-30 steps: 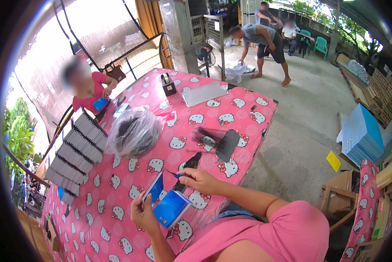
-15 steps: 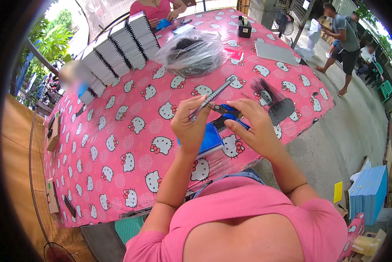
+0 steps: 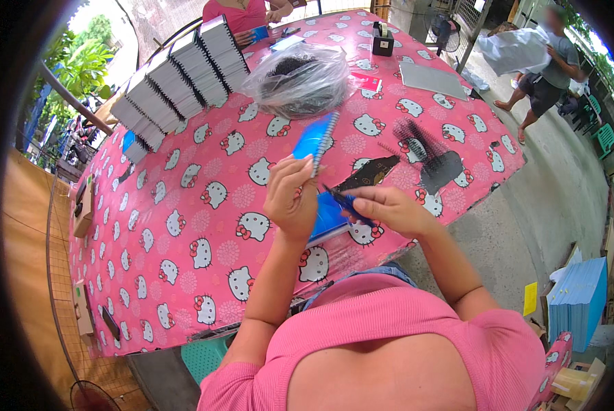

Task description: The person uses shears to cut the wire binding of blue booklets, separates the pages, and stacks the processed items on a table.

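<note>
At frame centre, a blue notebook (image 3: 315, 139) is gripped upright in the left hand (image 3: 290, 198), long axis rising toward upper right, while a black binding comb (image 3: 343, 201) is pinched just beside by the right hand (image 3: 388, 209).

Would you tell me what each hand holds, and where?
Left hand grips a blue notebook at its lower end; right hand pinches a black comb strip.
</note>
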Demonstrator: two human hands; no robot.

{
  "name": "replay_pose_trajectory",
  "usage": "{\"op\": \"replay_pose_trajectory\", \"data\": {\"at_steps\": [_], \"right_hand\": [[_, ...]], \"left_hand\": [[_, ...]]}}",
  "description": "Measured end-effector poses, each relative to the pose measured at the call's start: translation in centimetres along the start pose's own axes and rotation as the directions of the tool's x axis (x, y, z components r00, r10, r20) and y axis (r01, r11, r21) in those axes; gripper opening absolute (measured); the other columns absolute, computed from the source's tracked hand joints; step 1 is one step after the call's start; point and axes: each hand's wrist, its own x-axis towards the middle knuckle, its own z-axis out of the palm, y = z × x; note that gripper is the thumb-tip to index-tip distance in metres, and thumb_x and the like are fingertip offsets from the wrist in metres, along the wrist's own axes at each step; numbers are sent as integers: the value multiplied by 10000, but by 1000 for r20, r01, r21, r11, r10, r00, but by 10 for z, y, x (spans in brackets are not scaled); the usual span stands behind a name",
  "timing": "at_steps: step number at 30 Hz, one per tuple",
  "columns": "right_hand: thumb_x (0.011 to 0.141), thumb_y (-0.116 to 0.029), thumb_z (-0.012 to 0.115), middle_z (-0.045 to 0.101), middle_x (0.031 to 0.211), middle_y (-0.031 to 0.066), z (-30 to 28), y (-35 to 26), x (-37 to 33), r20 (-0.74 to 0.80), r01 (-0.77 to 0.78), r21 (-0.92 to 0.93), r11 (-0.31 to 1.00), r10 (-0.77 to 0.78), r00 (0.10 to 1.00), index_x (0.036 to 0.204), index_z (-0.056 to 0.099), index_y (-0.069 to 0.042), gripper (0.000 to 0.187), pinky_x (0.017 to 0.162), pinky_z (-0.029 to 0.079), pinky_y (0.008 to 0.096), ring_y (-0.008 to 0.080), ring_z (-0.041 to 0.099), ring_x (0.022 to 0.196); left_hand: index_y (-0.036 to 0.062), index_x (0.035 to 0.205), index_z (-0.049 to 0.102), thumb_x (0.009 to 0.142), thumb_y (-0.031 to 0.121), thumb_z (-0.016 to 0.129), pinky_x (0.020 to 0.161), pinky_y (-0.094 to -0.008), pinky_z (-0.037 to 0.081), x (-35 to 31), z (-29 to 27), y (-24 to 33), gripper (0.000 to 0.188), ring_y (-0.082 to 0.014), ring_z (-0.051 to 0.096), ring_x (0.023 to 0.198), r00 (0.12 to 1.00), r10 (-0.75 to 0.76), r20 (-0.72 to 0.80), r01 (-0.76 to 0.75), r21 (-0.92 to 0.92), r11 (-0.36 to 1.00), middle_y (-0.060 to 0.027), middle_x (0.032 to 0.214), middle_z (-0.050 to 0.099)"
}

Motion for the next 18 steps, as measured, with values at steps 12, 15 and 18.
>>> {"op": "replay_pose_trajectory", "data": {"at_steps": [12,15,18], "right_hand": [[761,-106,703,552,838,26,-8,23,25,-563,301,102,948,-195,803,1023,510,-25,335,665,464,251,98,550,748],[764,-105,698,541,842,17,3,18,17,-530,262,-10,965,-228,817,1029,511,-34,332,680,451,237,87,533,754],[775,-141,703,532,847,8,16,10,7,-441,245,-190,951,-306,844,1033,511,-43,337,686,437,230,70,517,764]], "left_hand": [[12,1069,604,708,-17,708,802,-369,480,-20,2,41,377,-305,608,905,818,-297,494,404,-125,906,-154,1017,630],[12,1185,540,777,35,670,850,-302,456,10,8,19,429,-238,564,1068,880,-303,365,292,88,952,-155,1170,577],[24,1258,482,835,74,619,862,-267,428,26,6,11,448,-186,553,1030,709,-392,586,453,48,890,-104,1113,578]]}}
